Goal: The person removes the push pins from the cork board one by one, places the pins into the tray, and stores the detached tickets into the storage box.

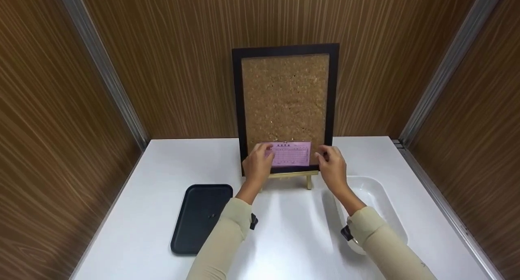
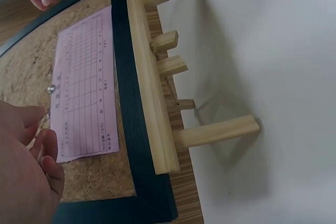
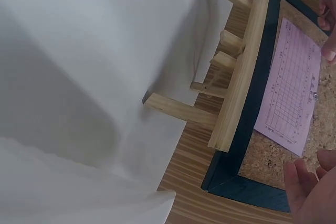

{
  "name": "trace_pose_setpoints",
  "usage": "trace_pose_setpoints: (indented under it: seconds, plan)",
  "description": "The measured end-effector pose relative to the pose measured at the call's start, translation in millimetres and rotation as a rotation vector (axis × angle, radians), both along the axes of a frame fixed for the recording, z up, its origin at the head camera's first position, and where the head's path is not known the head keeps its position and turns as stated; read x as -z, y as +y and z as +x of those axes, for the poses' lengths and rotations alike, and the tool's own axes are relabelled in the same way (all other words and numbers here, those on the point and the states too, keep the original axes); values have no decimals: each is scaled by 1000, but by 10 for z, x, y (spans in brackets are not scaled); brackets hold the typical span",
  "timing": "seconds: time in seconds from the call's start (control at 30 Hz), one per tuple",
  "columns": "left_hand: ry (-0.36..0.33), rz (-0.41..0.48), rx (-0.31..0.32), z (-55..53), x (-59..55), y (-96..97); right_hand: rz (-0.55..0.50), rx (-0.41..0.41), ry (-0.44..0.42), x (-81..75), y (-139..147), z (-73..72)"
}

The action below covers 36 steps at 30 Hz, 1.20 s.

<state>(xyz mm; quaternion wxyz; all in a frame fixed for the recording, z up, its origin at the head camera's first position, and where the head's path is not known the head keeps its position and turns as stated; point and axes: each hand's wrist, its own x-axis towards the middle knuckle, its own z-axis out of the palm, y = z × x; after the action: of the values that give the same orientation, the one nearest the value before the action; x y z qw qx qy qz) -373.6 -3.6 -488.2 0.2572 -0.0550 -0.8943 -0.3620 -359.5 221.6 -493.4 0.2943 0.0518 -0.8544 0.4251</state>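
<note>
A pink printed form [image 1: 291,154] lies flat on the lower part of a cork board [image 1: 286,97] with a black frame. At the middle of the form's top edge sits a clear push pin [image 2: 51,88]. My left hand [image 1: 258,162] is at the form's left edge, fingers bent, thumb and forefinger apart; its thumb [image 3: 329,53] is close to a corner, contact unclear. Just off the right edge my right hand [image 1: 334,166] hovers with bent fingers, thumb and forefinger apart. A small grey spot shows by its fingers in the left wrist view, too small to identify.
A wooden easel [image 2: 149,82] carries the board on a white table [image 1: 292,239]. To the left lies a dark tray [image 1: 189,231] with a few tiny items. Under my right forearm is a white tray [image 1: 390,207]. Wood-grain walls [image 1: 183,60] enclose the table.
</note>
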Motion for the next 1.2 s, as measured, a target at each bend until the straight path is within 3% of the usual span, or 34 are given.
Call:
trace_pose_setpoints:
  seconds: [0.5,0.9,1.2]
  plan:
    - [7,-22,-31,-179,-41,248,60,38,29,-1,-182,-297]
    - [62,-19,-38,-260,-2,335,111,139,-6,36,-210,-386]
    - [75,-19,-53,-250,14,364,132,182,46,110,-220,-423]
